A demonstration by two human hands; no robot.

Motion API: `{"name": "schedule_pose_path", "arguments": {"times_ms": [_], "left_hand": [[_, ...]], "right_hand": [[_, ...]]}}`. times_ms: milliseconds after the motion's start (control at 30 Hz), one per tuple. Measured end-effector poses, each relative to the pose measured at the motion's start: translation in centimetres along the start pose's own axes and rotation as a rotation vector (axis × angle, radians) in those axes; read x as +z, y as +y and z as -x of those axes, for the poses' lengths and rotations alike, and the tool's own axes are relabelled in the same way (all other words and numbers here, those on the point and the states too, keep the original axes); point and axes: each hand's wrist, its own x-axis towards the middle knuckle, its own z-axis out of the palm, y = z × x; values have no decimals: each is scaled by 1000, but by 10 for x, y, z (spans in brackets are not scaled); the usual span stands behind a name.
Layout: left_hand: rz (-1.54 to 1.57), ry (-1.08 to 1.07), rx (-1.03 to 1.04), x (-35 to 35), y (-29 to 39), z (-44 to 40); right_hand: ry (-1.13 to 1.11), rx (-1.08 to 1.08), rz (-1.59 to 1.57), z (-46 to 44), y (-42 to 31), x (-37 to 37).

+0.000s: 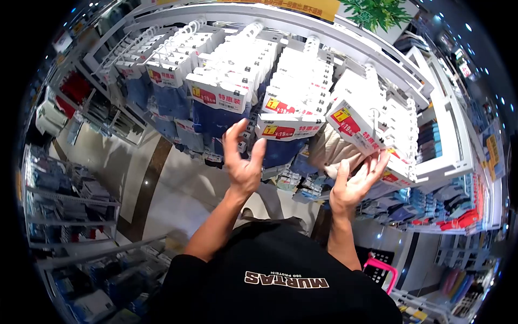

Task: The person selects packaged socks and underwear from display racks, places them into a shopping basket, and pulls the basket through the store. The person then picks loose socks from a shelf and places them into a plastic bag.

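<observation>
My left hand [245, 167] is raised with thumb and fingers spread and nothing between them. It is nearest to a hanging pack of dark blue clothing [278, 151], whose white header card [291, 127] carries a red and yellow price label. My right hand [353, 189] has its fingers stretched out. Its fingertips are at the lower edge of a tilted white header card [353, 121], and I cannot tell how firmly they touch it. Beige folded clothing [334, 148] hangs under that card, just above my right thumb.
A white display rack [172, 15] holds several rows of similar packs on hooks. More shelves [73, 189] of packaged goods stand at the left, with further packs at the lower right. A bright pink handle [384, 265] is close to my right side. Tiled floor [178, 189] lies below.
</observation>
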Motion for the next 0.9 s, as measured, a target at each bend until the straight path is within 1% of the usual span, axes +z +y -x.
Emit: {"name": "schedule_pose_path", "arguments": {"times_ms": [67, 133, 200, 300, 333, 400, 433, 467, 533, 567, 600, 667, 700, 733, 767, 800, 833, 867, 900], "left_hand": [[168, -206, -120, 8, -3, -7], [277, -461, -268, 7, 1, -18], [432, -444, -305, 10, 2, -19], [595, -446, -295, 5, -4, -18], [610, -495, -261, 0, -4, -21], [730, -610, -332, -6, 5, -26], [706, -674, -304, -10, 5, -26], [682, -735, -278, -14, 5, -23], [541, -765, -230, -19, 13, -13], [517, -763, -261, -20, 15, -1], [492, -766, -296, -20, 18, 11], [533, -780, -475, -23, 30, 31], [555, -840, -431, -29, 35, 34], [580, -895, -384, -35, 39, 35], [872, -904, -610, -38, 36, 45], [912, -931, -624, -43, 32, 45], [794, -966, -609, -48, 29, 46], [673, -999, -585, -53, 26, 46], [630, -1005, -644, -55, 24, 48]], "right_hand": [[11, -62, 61, 11, -11, 1], [-23, -64, 0, 25, -16, 3], [-60, 8, -13, 39, -20, 8], [-78, 82, -45, 54, -16, 9], [-90, 127, -67, 56, -17, 7], [-110, 204, -122, 58, -18, 3], [-54, 183, -243, 58, -16, 4], [-40, 196, -291, 57, -14, 2], [-43, 328, -496, 48, -24, -1], [-53, 392, -502, 44, -30, 3], [-72, 356, -610, 43, -25, 5], [-177, 520, -444, 47, -19, 9], [-166, 608, -498, 52, -8, 10], [-186, 726, -600, 51, -11, 13], [-220, 765, -590, 55, 2, 11], [-258, 806, -582, 58, 10, 11], [-281, 869, -522, 61, 15, 11], [-264, 930, -596, 65, 19, 16], [-255, 1011, -628, 66, 15, 21]]}}
